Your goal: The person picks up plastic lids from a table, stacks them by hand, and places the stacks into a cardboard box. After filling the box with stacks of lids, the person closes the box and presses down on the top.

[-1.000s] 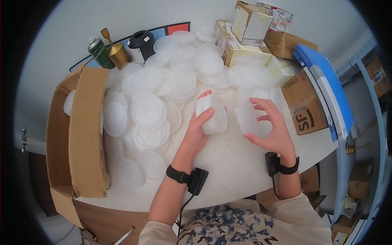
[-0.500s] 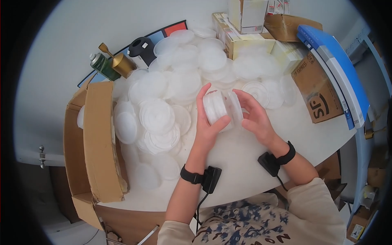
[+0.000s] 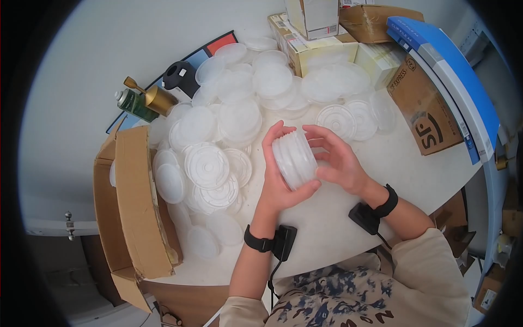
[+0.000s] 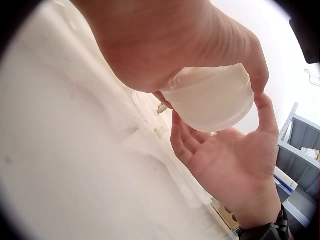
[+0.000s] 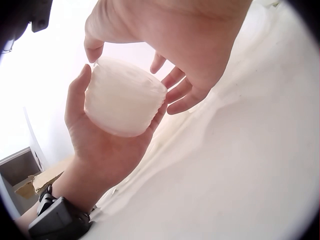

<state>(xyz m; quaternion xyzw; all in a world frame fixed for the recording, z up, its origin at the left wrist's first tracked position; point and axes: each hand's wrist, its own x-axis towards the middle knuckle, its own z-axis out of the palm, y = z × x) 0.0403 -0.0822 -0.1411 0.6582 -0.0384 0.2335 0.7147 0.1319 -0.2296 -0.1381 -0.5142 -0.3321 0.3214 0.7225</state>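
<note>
A stack of translucent round lids [image 3: 295, 159] is held on edge above the table, its rims ridged along the side. My left hand [image 3: 277, 177] curls round the stack, thumb below and fingers above. My right hand [image 3: 342, 166] is at the stack's right face, fingers bent and fingertips at its rim. In the left wrist view the stack [image 4: 212, 97] lies between both palms. The right wrist view shows the stack [image 5: 124, 97] resting in the left hand [image 5: 107, 150], with the right hand [image 5: 175, 35] arched over it.
Many loose lids [image 3: 207, 166] cover the table's left and middle back. An open cardboard box [image 3: 133, 201] stands at the left. Cartons [image 3: 316, 49], an SF box [image 3: 427, 111] and blue binders [image 3: 449, 71] line the back and right; a spray can [image 3: 136, 106] stands back left.
The right hand has moved left with its lids, which now sit against the left hand's stack. The stack has tilted, and the head view has shifted.
</note>
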